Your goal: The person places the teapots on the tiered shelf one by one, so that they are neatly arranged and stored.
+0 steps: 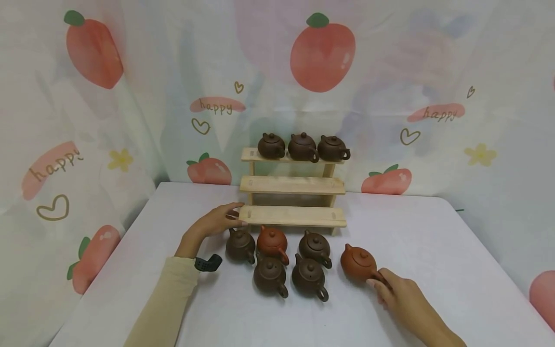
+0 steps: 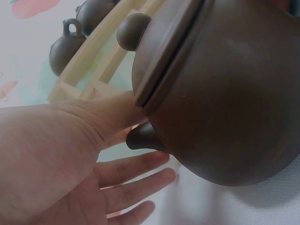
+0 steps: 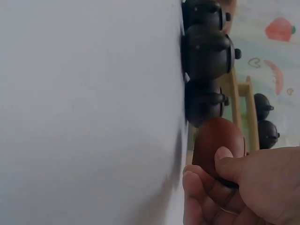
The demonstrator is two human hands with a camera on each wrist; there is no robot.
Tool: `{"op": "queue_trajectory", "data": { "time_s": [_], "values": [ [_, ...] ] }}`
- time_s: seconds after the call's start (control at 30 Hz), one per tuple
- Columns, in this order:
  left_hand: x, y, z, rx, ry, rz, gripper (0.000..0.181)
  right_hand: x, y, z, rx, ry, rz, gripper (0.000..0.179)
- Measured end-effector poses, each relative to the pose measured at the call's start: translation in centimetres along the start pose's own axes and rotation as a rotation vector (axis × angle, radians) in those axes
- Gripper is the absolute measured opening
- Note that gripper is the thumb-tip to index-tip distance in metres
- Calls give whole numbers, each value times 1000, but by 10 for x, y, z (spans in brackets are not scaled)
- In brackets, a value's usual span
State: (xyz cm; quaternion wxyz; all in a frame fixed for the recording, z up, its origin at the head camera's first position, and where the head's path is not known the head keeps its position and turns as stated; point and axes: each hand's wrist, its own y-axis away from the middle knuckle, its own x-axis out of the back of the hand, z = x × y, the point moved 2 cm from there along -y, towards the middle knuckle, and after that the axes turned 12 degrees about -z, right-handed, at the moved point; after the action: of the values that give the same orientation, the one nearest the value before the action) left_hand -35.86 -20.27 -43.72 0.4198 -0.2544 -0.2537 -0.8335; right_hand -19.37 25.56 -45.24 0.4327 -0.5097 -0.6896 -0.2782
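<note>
My right hand (image 1: 401, 294) pinches the handle of a reddish-brown teapot (image 1: 358, 263), right of the other teapots. In the right wrist view, this teapot (image 3: 219, 147) is close over the cloth, thumb on the near side. My left hand (image 1: 218, 219) is at the left end of the wooden stand's bottom shelf (image 1: 292, 216), thumb and fingertips right at its end. Its fingers (image 2: 136, 192) extend fairly straight in the left wrist view, beyond the spout of a dark brown teapot (image 2: 234, 103). That teapot stands just below the hand in the head view.
Three dark teapots (image 1: 302, 146) line the top shelf (image 1: 250, 154); the middle shelf (image 1: 292, 185) is bare wood. Before the stand, another reddish teapot (image 1: 272, 242) and several dark teapots (image 1: 309, 277) are grouped closely on the white-covered table (image 1: 208, 308). A printed curtain (image 1: 269, 58) hangs behind.
</note>
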Motion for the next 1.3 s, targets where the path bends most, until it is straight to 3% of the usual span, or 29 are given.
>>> {"op": "queue_trajectory", "data": {
  "time_s": [0.3,0.67,1.0,1.13,1.3],
  "values": [
    [1,0,0,5,29,-2,73,35,-38,-3,77,31,39,23],
    [5,1,-2,18,-9,5,74,82,-107,-9,149,71,88,20],
    [4,1,-4,19,12,0,74,89,-158,-24,127,41,-4,19],
    [3,-1,-4,10,20,4,73,89,-171,-26,100,45,-60,21],
    [2,-2,-4,3,23,-9,74,88,-180,-24,107,67,-67,22]
  ]
}}
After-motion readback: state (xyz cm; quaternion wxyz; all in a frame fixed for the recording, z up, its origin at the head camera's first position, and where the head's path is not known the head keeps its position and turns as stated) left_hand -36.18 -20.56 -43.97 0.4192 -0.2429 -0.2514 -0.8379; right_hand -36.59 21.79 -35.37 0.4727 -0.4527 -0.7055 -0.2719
